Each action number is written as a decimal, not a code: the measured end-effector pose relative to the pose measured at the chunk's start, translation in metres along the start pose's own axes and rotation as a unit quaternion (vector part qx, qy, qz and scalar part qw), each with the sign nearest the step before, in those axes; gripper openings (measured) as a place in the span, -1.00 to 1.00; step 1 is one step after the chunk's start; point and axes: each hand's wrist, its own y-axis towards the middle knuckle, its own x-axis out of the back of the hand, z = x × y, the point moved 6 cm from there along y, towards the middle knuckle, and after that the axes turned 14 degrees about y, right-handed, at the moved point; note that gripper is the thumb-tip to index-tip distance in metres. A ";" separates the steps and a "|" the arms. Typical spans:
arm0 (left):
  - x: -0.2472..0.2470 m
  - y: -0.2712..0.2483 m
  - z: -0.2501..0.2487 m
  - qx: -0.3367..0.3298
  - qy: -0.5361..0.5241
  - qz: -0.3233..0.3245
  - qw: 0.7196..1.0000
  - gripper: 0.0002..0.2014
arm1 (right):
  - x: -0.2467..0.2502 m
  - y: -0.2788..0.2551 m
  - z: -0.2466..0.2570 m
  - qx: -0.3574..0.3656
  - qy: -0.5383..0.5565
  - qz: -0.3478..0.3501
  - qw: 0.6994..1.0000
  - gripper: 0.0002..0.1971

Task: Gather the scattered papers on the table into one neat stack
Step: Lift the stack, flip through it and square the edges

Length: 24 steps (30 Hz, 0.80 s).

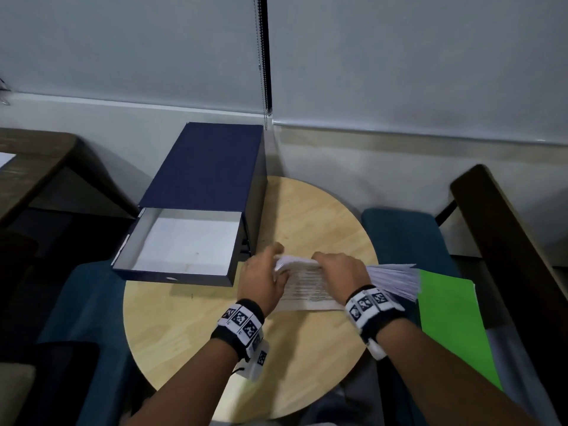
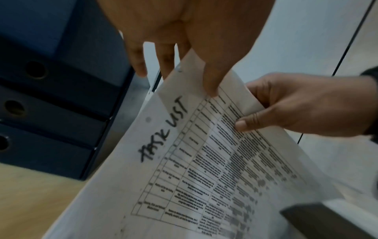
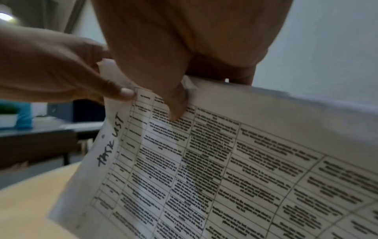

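A bundle of white printed papers [image 1: 307, 287] is held tilted above the round wooden table [image 1: 190, 327]; its top sheet carries a table and the handwritten words "TASK LIST" [image 2: 163, 134]. My left hand [image 1: 261, 275] pinches the bundle's upper left corner, thumb on the front [image 2: 210, 87]. My right hand [image 1: 338, 272] grips the top edge just beside it, thumb pressed on the printed face [image 3: 175, 111]. Further sheets [image 1: 396, 281] fan out to the right behind my right wrist.
A dark blue box file [image 1: 203, 192] lies open on the table's left, its grey tray [image 1: 184, 244] facing me. A green folder [image 1: 451, 318] lies at the right edge. Teal chair seats [image 1: 402, 235] and dark wooden furniture [image 1: 504, 229] surround the table.
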 end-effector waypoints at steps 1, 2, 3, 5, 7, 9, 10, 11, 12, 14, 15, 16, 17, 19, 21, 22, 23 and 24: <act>0.006 0.002 0.002 0.034 -0.037 -0.008 0.999 -0.44 | 0.013 -0.004 -0.009 -0.009 0.028 -0.029 0.999 -0.76; 0.010 0.004 0.007 0.065 -0.078 -0.019 0.995 -0.30 | 0.028 -0.008 -0.019 -0.026 0.061 -0.058 0.996 -0.83; 0.013 0.008 0.013 0.093 -0.117 -0.025 0.988 -0.19 | 0.044 -0.013 -0.031 -0.049 0.106 -0.088 0.989 -0.89; 0.015 0.017 0.024 0.123 -0.207 -0.034 0.970 -0.04 | 0.073 -0.024 -0.050 -0.091 0.248 -0.132 0.955 -0.86; 0.011 0.029 0.027 0.155 -0.338 -0.003 0.928 -0.01 | 0.095 -0.032 -0.060 -0.106 0.384 -0.153 0.905 -0.84; 0.010 0.040 0.015 0.146 -0.435 0.058 0.887 -0.09 | 0.105 -0.038 -0.059 -0.105 0.485 -0.143 0.857 -0.84; 0.012 0.046 0.007 0.128 -0.472 0.082 0.868 -0.15 | 0.107 -0.040 -0.056 -0.100 0.530 -0.134 0.832 -0.82; 0.017 0.049 0.000 0.112 -0.500 0.099 0.853 -0.19 | 0.106 -0.041 -0.054 -0.097 0.561 -0.130 0.812 -0.80; 0.022 0.054 -0.004 0.097 -0.513 0.108 0.846 -0.23 | 0.103 -0.040 -0.054 -0.094 0.584 -0.132 0.795 -0.78; 0.036 0.060 -0.013 0.069 -0.497 0.095 0.860 -0.34 | 0.092 -0.040 -0.054 -0.100 0.609 -0.158 0.771 -0.76; 0.041 0.060 -0.018 0.056 -0.478 0.075 0.873 -0.40 | 0.084 -0.040 -0.055 -0.107 0.612 -0.183 0.762 -0.76; 0.045 0.058 -0.021 0.045 -0.456 0.051 0.887 -0.45 | 0.076 -0.041 -0.054 -0.114 0.611 -0.205 0.756 -0.77; 0.047 0.053 -0.024 0.040 -0.436 0.035 0.899 -0.48 | 0.066 -0.042 -0.053 -0.126 0.604 -0.225 0.754 -0.79; 0.034 0.039 -0.021 0.066 -0.416 0.028 0.907 -0.48 | 0.042 -0.047 -0.049 -0.166 0.593 -0.248 0.748 -0.80; 0.014 0.021 -0.012 0.109 -0.408 0.037 0.906 -0.50 | 0.015 -0.054 -0.043 -0.205 0.589 -0.257 0.738 -0.71; 0.002 0.013 -0.008 0.125 -0.406 0.048 0.904 -0.52 | 0.001 -0.058 -0.040 -0.220 0.588 -0.255 0.735 -0.67; -0.006 0.005 -0.004 0.140 -0.406 0.059 0.901 -0.54 | -0.011 -0.062 -0.037 -0.231 0.586 -0.247 0.737 -0.62; -0.013 -0.002 0.001 0.154 -0.407 0.065 0.898 -0.53 | -0.021 -0.065 -0.035 -0.233 0.580 -0.237 0.743 -0.57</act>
